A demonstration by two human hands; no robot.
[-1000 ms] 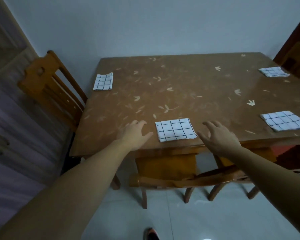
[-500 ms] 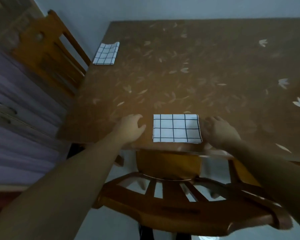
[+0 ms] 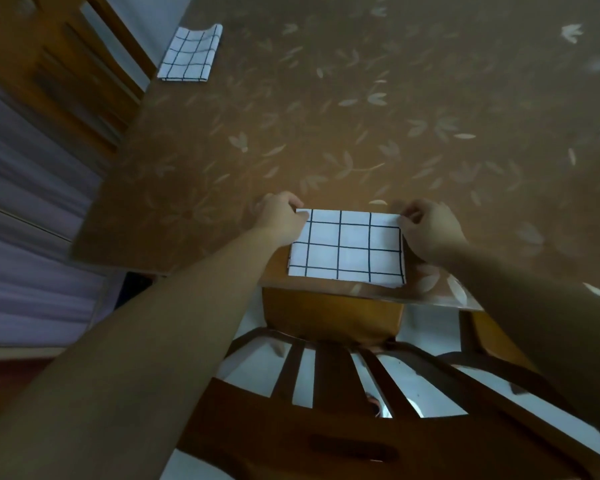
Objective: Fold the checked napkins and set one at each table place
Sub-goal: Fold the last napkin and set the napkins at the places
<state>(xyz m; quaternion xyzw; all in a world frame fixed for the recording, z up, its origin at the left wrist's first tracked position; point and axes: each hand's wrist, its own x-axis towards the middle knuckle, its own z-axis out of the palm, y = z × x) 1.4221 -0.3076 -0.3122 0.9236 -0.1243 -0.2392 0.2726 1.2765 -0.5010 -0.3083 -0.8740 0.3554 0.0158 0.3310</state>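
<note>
- The left hand (image 3: 281, 220) and right hand (image 3: 430, 230), open beside the napkin (image 3: 347, 247) a moment ago, now pinch its far corners, cloth between them.
- Probably a final straightening here.

Wooden chair (image 3: 329, 317) — perhaps a cabinet (image 3: 32, 237)

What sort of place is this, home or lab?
Probably a home dining room: a table under a leaf-print cover, a wooden chair tucked under it, another at its side, and a folded checked napkin before each.
</note>
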